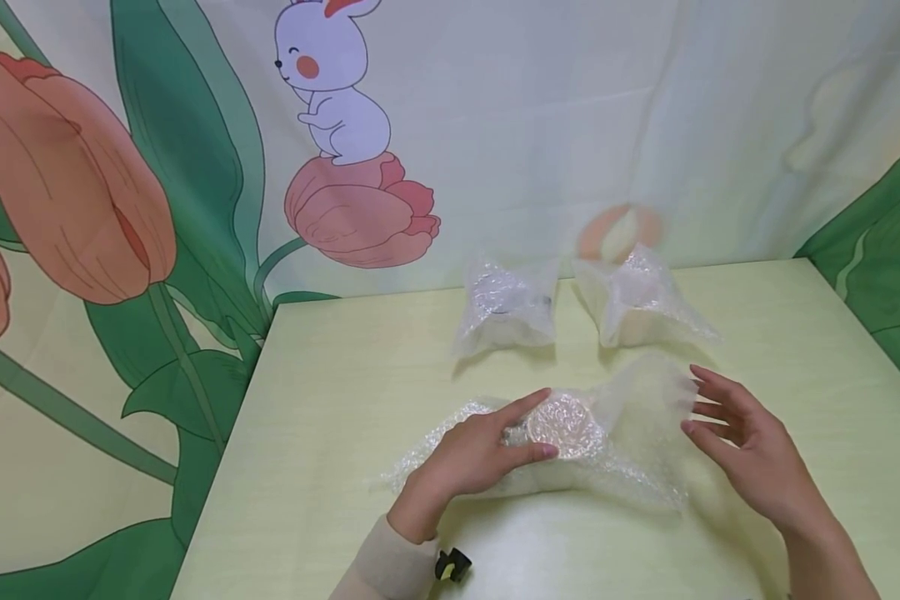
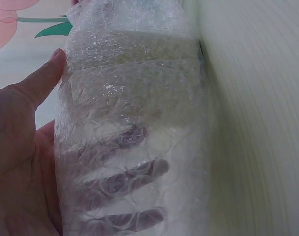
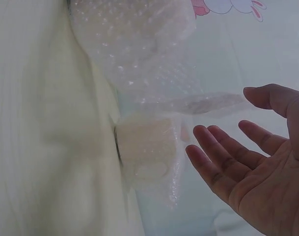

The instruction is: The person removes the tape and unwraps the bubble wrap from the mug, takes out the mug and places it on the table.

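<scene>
The left hand [image 1: 476, 454] grasps the bubble-wrapped bundle [image 1: 570, 425], the right hand [image 1: 750, 450], grip released, is at the bundle's right end, and two parcels [image 1: 506, 308] [image 1: 637, 300] sit behind it.

From the head view I count three bubble-wrapped parcels on one surface [image 1: 330, 367]: front parcel [image 1: 567, 427], back-left parcel [image 1: 504, 300], back-right parcel [image 1: 637, 304]. Two grips: left grip [image 1: 474, 454], right grip [image 1: 753, 454]. One small black object [image 1: 453, 566] at the left sleeve [image 1: 399, 557]. One printed rabbit [image 1: 345, 121] on the backdrop [image 1: 540, 125].

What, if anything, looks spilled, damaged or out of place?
Nothing stands out; no spill or damage shows. The front bubble-wrapped package, held by the left hand, has a loose end flaring toward the right hand.
</scene>
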A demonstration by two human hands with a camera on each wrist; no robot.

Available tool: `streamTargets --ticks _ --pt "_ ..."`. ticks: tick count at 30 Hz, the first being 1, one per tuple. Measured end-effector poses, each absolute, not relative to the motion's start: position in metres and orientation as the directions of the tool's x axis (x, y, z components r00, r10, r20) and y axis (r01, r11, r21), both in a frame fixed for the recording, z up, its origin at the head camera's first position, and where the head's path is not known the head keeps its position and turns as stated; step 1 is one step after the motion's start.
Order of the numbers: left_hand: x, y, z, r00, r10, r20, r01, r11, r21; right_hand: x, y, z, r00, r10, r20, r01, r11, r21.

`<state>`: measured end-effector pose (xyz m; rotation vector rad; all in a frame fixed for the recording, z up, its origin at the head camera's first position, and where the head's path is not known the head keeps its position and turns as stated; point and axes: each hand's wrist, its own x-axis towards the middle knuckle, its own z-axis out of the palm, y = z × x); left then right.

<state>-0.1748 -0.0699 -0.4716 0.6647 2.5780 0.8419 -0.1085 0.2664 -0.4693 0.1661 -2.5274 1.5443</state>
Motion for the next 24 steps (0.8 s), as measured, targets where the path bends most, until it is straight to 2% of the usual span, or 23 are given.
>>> streamTargets --ticks 8,17,21,24 --pt "-0.174 -0.07 -0.472 -0.833 0.523 -0.181 0.315 0.717 0.623 -0.105 0.261 -0.457 -0.962 0.013 0.273 -0.237 0.457 -0.857" --pt "-0.175 -0.07 -0.472 -0.83 0.529 -0.175 0.322 0.712 0.624 -0.1 0.247 -0.43 -0.911 0.11 0.398 -0.314 0.442 -0.84" --pt "-0.175 -0.07 -0.472 -0.83 0.531 -0.174 0.323 0.71 0.626 -0.096 0.237 -0.421 -0.87 0.127 0.476 -0.398 0.389 -0.831" --pt "-0.175 -0.07 -0.473 -0.83 0.529 -0.177 0.319 0.711 0.627 -0.094 0.229 -0.419 -0.827 0.111 0.551 -0.505 0.284 -0.815"
